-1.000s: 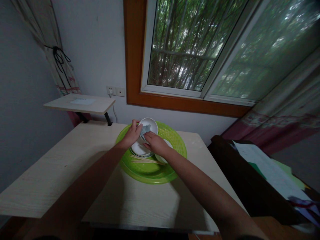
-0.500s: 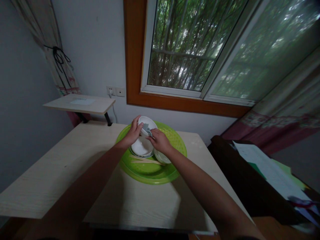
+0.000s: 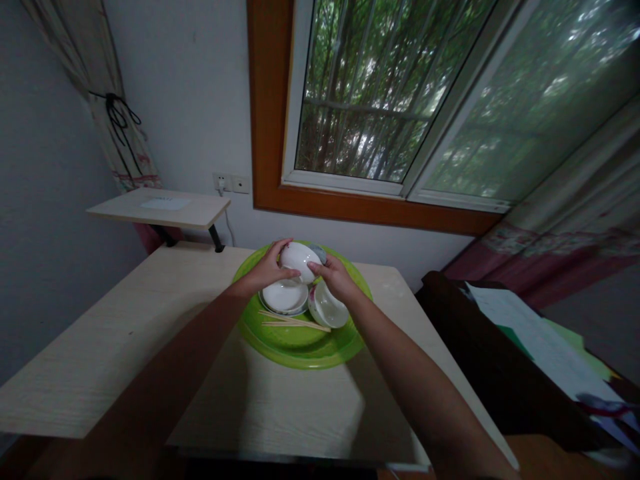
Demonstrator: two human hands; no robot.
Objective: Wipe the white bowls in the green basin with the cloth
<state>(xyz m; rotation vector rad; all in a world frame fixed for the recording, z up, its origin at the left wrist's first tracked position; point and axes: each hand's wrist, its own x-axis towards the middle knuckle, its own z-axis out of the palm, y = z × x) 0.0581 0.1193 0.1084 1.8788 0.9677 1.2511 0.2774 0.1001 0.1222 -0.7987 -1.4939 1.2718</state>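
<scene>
A white bowl (image 3: 299, 259) is tipped so that its glossy outer side faces me. My left hand (image 3: 269, 270) grips it from the left, thumb across the lower side. On its right edge my right hand (image 3: 336, 275) is closed, thumb against the bowl, with a grey-blue cloth (image 3: 318, 252) showing behind the rim. Below, inside a green plastic basin (image 3: 300, 357), sit stacked white dishes (image 3: 285, 297). A second bowl (image 3: 329, 308) with a floral pattern lies tilted to their right. Wooden chopsticks (image 3: 295, 321) rest in front of the dishes.
The basin stands on a pale wooden table (image 3: 200, 373) against the wall. A small raised shelf (image 3: 195, 208) with a paper on it is at the back left. Dark furniture bearing papers (image 3: 530, 333) stands to the right. A window is behind.
The bowl has turned from showing its inside to showing its outside. My right hand and the cloth have moved from the bowl's inside to its right edge, uncovering the floral bowl.
</scene>
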